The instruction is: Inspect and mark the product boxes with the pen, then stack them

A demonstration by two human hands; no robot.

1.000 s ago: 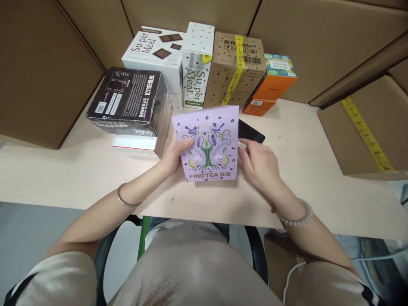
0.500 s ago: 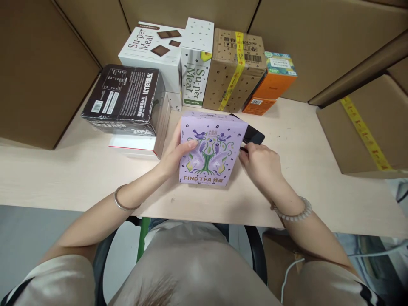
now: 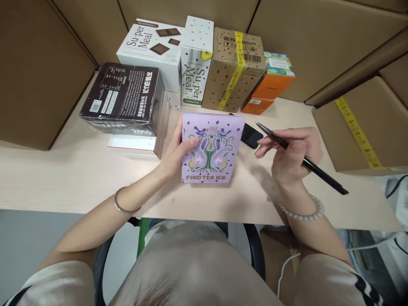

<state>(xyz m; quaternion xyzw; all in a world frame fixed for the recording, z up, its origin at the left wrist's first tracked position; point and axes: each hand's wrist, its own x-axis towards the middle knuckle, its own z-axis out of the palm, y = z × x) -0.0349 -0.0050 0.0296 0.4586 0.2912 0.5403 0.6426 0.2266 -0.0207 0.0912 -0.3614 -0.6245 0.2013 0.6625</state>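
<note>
A lilac "FIND TEA" box (image 3: 210, 148) with a tree and bird print lies flat on the pale table (image 3: 63, 178). My left hand (image 3: 174, 155) grips its left edge, thumb on top. My right hand (image 3: 291, 155) hovers to the right of the box, closed around a black pen (image 3: 306, 160) whose tip points up and left. A black phone (image 3: 251, 135) lies partly under the box's right upper corner.
Along the back stand a black box (image 3: 123, 100) on a white one, two white "Su-per Meal" boxes (image 3: 153, 51), a taped brown carton (image 3: 234, 68) and an orange box (image 3: 270, 83). Large cardboard cartons (image 3: 360, 123) close in both sides and the rear.
The lilac box has been laid from tilted upright to flat on the table. My right hand left its right edge and moved right, now holding the black pen.
</note>
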